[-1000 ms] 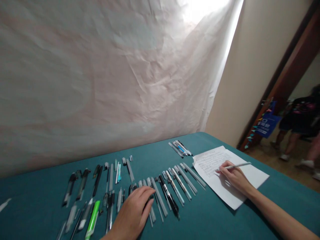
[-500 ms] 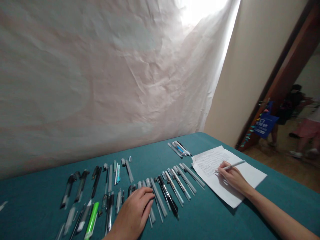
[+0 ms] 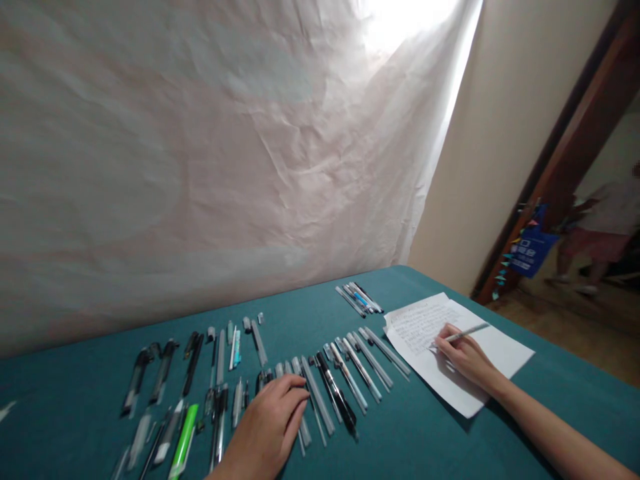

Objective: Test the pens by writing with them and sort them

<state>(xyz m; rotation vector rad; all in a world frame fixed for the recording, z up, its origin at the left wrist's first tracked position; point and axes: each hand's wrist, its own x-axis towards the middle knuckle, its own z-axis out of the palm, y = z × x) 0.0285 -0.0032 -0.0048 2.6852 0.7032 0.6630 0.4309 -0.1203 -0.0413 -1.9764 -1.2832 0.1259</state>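
Observation:
My right hand (image 3: pixel 463 355) pinches a pale pen (image 3: pixel 467 331), its tip down on a white sheet of paper (image 3: pixel 500 353) with handwriting on its upper left. My left hand (image 3: pixel 267 427) lies flat, fingers together and stretched, on top of a row of pens (image 3: pixel 345 373) spread over the teal table (image 3: pixel 400 433). A green pen (image 3: pixel 183 440) lies to the left of that hand.
More pens and loose caps (image 3: pixel 220 347) lie in a second row further back, and a small bundle of pens (image 3: pixel 360 297) sits near the paper's far corner. A white cloth (image 3: pixel 225 153) hangs behind the table. In the doorway at right stands another person (image 3: pixel 600 230).
My hands have barely moved; the pen has tilted slightly. The person in the doorway has shifted position.

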